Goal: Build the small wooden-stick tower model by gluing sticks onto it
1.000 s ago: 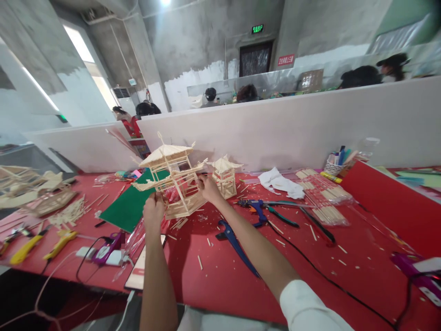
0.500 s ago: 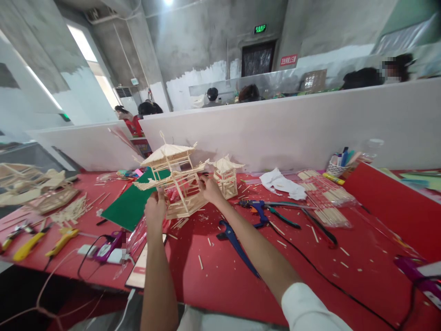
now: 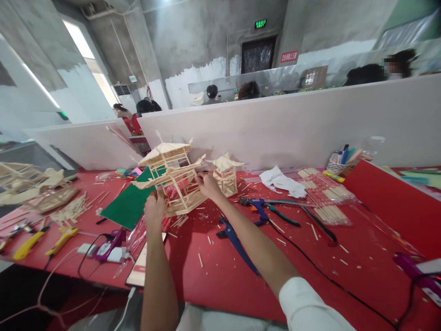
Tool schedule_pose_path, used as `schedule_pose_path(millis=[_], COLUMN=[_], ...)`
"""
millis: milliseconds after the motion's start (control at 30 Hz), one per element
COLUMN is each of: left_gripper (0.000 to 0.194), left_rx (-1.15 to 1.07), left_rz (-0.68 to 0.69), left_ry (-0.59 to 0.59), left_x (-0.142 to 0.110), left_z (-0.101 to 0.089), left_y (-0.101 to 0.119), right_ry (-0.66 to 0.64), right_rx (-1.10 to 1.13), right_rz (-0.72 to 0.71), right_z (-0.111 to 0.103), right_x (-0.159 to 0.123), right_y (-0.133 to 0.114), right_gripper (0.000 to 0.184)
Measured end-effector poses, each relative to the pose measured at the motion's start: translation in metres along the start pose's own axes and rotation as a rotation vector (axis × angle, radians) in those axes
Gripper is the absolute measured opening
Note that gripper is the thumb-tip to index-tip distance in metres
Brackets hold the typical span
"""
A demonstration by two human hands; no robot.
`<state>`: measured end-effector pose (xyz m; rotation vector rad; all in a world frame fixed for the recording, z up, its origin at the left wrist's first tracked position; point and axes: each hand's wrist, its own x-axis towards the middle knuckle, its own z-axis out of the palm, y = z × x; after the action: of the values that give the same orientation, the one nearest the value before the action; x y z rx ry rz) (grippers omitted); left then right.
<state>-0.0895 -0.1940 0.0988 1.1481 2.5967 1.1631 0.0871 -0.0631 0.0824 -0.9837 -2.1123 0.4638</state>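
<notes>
A two-tiered pavilion model [image 3: 171, 177] made of thin wooden sticks stands tilted on the red table [image 3: 241, 271]. My left hand [image 3: 155, 209] is closed on its near lower corner. My right hand [image 3: 206, 184] pinches the right edge of its lower roof. A smaller stick pavilion [image 3: 225, 174] stands just behind my right hand, apart from it.
A green sheet [image 3: 129, 204] lies left of the model. Blue scissors [image 3: 234, 241], a blue glue gun [image 3: 257, 207], pliers, stick bundles in plastic [image 3: 324, 195], a white cloth [image 3: 280, 181], a phone [image 3: 143, 262], yellow cutters [image 3: 44, 241] and cables surround it. A white partition rises behind; people sit beyond.
The large model has been lifted and tipped slightly, and both hands rose a little with it. Nothing else on the table moved.
</notes>
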Motion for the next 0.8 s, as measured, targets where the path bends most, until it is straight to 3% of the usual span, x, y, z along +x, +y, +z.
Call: schedule_pose_path(millis=[233, 800], left_gripper=[0.038, 0.036], left_rx=[0.013, 0.001], left_rz=[0.01, 0.046], left_ry=[0.031, 0.045], left_x=[-0.002, 0.001], left_z=[0.0, 0.003], left_y=[-0.002, -0.013], right_ry=[0.01, 0.062], right_rx=[-0.005, 0.084], right_rz=[0.003, -0.059], right_z=[0.002, 0.01], right_x=[-0.004, -0.013], right_y=[0.0, 0.006], right_gripper=[0.018, 0.019])
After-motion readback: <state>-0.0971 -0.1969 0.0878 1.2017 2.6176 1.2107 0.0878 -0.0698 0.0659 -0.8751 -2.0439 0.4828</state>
